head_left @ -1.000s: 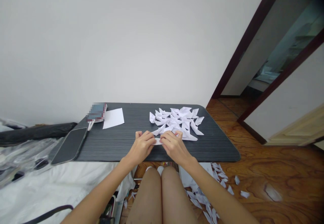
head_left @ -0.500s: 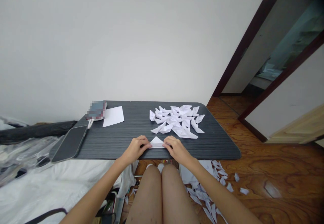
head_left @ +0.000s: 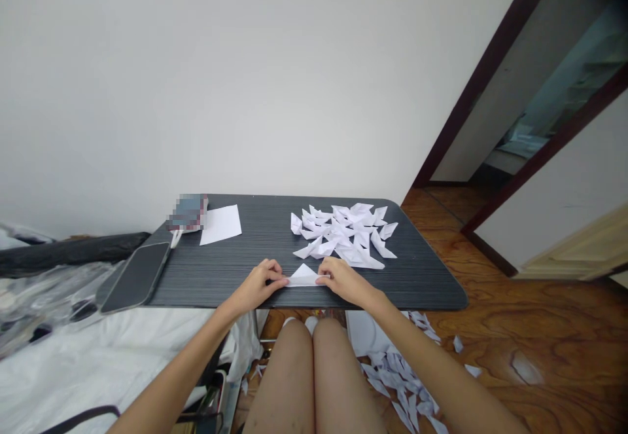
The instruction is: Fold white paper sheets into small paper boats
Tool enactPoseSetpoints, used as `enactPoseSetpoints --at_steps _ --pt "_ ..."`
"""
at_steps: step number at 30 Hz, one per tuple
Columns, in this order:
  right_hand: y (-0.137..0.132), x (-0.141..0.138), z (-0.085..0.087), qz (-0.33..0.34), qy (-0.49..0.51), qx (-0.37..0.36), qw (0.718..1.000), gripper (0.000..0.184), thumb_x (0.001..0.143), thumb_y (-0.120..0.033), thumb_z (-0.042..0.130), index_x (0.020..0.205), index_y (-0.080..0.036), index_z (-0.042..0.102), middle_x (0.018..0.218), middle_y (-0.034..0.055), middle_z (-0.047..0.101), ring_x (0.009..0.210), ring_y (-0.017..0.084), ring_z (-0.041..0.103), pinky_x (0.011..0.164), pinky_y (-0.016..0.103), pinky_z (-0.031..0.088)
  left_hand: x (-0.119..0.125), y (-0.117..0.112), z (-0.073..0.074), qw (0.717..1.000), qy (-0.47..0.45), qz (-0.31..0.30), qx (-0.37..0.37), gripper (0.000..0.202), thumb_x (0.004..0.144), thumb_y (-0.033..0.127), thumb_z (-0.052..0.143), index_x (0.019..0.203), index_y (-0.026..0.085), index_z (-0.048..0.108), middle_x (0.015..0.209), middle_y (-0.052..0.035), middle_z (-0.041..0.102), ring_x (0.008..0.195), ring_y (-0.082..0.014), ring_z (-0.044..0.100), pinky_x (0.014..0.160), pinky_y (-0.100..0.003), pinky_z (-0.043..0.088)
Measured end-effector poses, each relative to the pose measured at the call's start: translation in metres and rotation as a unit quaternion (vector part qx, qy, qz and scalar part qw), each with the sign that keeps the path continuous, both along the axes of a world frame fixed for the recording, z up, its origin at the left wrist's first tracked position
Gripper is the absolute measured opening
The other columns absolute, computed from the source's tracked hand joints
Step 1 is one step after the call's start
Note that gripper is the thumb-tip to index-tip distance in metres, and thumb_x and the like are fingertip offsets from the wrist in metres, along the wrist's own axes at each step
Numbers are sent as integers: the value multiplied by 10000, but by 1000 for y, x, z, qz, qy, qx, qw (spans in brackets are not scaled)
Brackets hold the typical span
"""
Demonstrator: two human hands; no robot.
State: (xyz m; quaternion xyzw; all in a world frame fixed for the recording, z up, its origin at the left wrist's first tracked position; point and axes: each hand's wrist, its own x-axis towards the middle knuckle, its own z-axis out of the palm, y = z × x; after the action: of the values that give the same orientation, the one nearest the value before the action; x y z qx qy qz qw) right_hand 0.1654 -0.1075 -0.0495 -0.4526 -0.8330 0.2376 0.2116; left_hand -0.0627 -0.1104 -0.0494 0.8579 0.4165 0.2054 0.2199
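A small white folded paper point(head_left: 303, 277) lies near the front edge of the dark table, its peak pointing away from me and a flat strip along its near side. My left hand point(head_left: 263, 282) pinches the strip's left end between thumb and fingers. At the right end, my right hand point(head_left: 342, 279) grips the same strip, fingers curled over it. Just beyond the hands, a pile of white folded paper pieces point(head_left: 343, 234) spreads across the right part of the table.
The dark table point(head_left: 265, 231) stands against a white wall. On its left are a white paper sheet point(head_left: 220, 224), a pixelated packet point(head_left: 189, 213) and a dark-screened tablet point(head_left: 136, 277). More folded papers point(head_left: 400, 375) lie on the wooden floor below, right of my knees.
Both hands have shifted slightly outward along the paper's strip, so more of it shows between them. The pile and the things on the left stay put.
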Motion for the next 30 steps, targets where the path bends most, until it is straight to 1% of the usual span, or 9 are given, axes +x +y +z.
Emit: enactPoseSetpoints --at_steps 6,9,11,13,16,20,22,25,30 --pt "-21 2 -8 10 47 76 996 86 765 -122 509 687 -148 534 800 36 523 747 134 490 680 251 387 -1 -16 -4 998 9 -34 55 305 857 292 357 943 190 631 845 -49 486 765 -125 463 688 -238 380" --pt "-30 3 -9 26 42 113 992 129 790 -106 462 707 -153 548 845 56 532 832 157 482 732 277 394 1 -22 -7 993 42 -44 101 282 848 299 385 994 198 604 863 -60 502 791 -143 459 714 -267 375" --pt "-33 4 -10 25 50 118 991 151 806 -125 444 715 -157 561 854 59 538 845 159 484 745 282 394 2 -23 -8 990 55 -42 122 273 848 291 386 973 195 609 864 -63 512 802 -151 456 732 -286 367" --pt "-33 5 -12 5 73 106 992 165 811 -149 448 701 -160 571 840 51 544 821 150 496 741 275 394 4 -23 -7 991 43 -33 118 277 855 272 371 917 187 626 851 -60 517 796 -147 460 732 -284 364" --pt "-26 5 -14 -41 103 68 992 178 795 -180 482 636 -155 560 759 30 550 716 126 510 669 245 394 5 -19 -7 997 -9 -5 76 282 839 290 405 760 168 647 788 -41 524 758 -132 474 705 -257 369" --pt "-14 3 -13 -81 72 26 994 156 749 -201 543 604 -144 538 644 4 527 595 109 477 567 226 360 4 -8 -9 996 -59 68 20 280 776 325 499 583 138 581 687 -14 525 660 -114 476 626 -233 367" --pt "-11 2 -11 -82 40 23 996 149 741 -203 552 605 -144 531 626 -2 512 584 108 466 552 224 342 6 -3 -10 995 -46 91 12 257 757 312 512 576 136 558 654 -9 514 630 -117 463 596 -238 359" --pt "-9 0 -8 -76 -3 40 996 163 756 -191 530 600 -147 510 637 1 503 603 112 465 567 229 332 10 1 -9 995 -1 102 23 229 766 271 471 591 138 538 639 -16 497 651 -139 453 623 -265 357" --pt "-8 -2 -9 -58 -74 70 993 147 773 -177 509 630 -152 486 680 18 493 649 128 468 609 240 340 15 -1 -10 989 68 119 53 197 782 253 411 633 148 487 722 -33 496 739 -176 443 660 -317 332"
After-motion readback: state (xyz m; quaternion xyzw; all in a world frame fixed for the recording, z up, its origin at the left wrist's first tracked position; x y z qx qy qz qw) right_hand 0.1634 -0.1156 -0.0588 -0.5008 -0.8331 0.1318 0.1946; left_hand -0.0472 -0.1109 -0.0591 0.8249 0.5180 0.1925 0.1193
